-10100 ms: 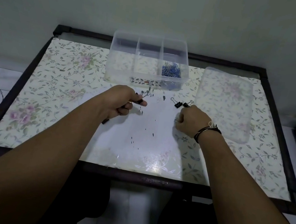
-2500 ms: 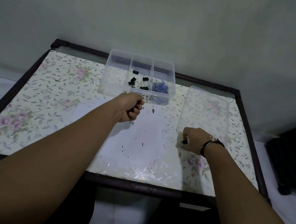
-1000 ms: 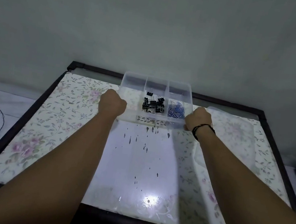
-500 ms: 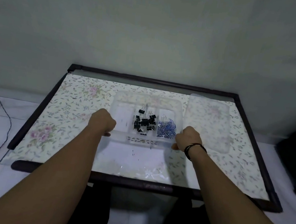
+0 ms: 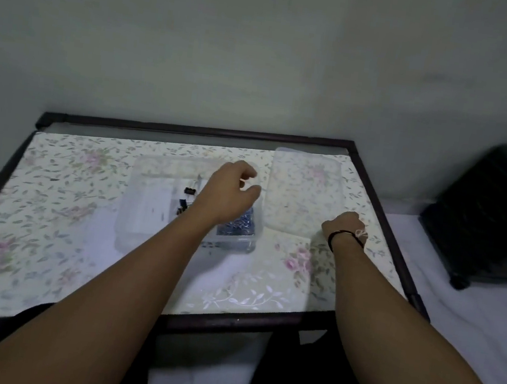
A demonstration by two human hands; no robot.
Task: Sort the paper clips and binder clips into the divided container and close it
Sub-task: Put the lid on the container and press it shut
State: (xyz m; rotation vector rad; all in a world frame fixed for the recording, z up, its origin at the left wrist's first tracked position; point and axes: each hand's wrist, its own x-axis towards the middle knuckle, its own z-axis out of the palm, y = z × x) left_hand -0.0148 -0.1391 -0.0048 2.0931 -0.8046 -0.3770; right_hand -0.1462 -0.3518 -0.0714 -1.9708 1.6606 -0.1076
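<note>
The clear divided container [image 5: 134,208] stands in the middle of the table. Black binder clips [image 5: 188,195] lie in its middle compartment and blue paper clips [image 5: 239,226] fill the right one; the left one looks bare. My left hand [image 5: 229,195] hovers over the container's right half with loosely spread fingers and nothing in it, hiding part of the clips. The clear lid [image 5: 303,192] lies flat to the right of the container. My right hand [image 5: 342,225] is curled on the lid's near right corner.
The table [image 5: 47,229] has a floral cover and a dark raised frame [image 5: 196,128] against the wall. A black object [image 5: 494,217] stands on the floor to the right. One small dark piece [image 5: 54,179] lies on the cover left of the container.
Both hands have let go of the container's sides. My left hand rose over the container toward the right, and my right hand went right to the lid's corner. The view shifted.
</note>
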